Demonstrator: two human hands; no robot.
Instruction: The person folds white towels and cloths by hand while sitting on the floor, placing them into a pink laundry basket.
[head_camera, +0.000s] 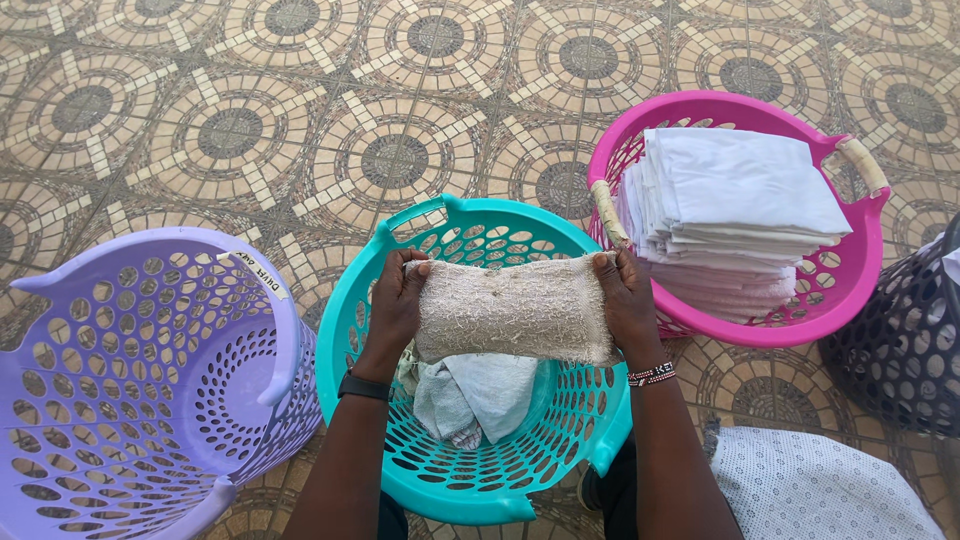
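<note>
On the patterned tile floor (300, 130), left hand (398, 300) and right hand (625, 300) clamp the folded beige towel (510, 310) above the teal basket (480, 480); keeping edges aligned should hold the fold.

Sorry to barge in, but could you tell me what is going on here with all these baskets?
A person holds a folded beige textured cloth stretched between the left hand and right hand, above a teal basket with a few crumpled cloths inside. A pink basket holds a stack of folded white cloths. The purple basket looks empty.
</note>
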